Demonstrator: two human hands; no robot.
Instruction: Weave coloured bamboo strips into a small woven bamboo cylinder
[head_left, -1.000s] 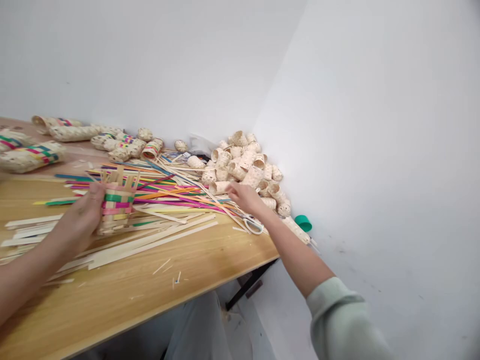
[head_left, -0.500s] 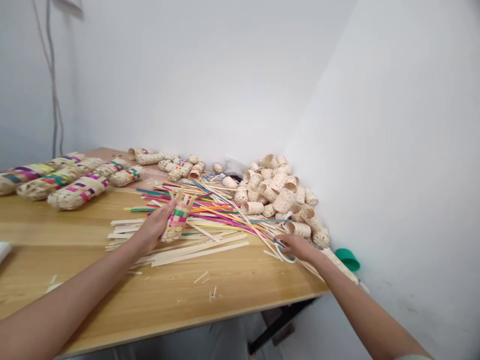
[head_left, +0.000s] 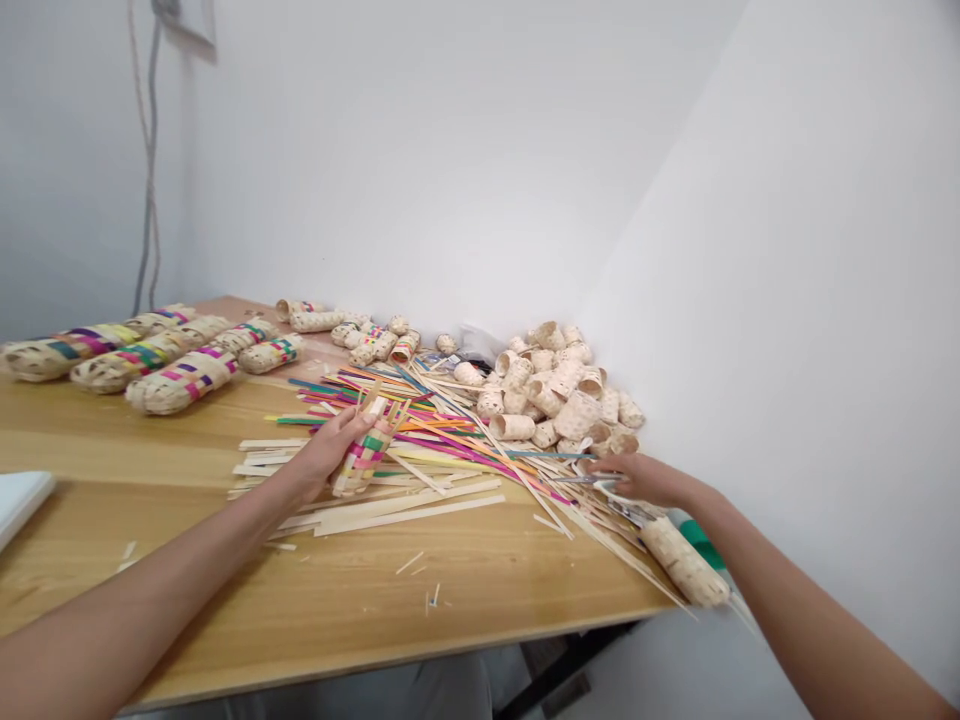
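My left hand is closed around a small, partly woven basket with green, pink and yellow bands, its loose uprights sticking out at the top. It is held tilted just above the wooden table. My right hand reaches to the table's right end with its fingers curled on a pair of scissors. The white handle shows under the palm and the blades point left. Between the hands lies a spread of coloured strips.
Pale flat strips lie in front of the basket. A heap of small woven cups fills the corner. Long stacks of banded baskets lie at the left. A woven roll and a green cup sit at the right edge.
My right hand has moved from the heap of cups to the scissors and lifted them to the right. The left hand has tilted the basket. The view has swung left.
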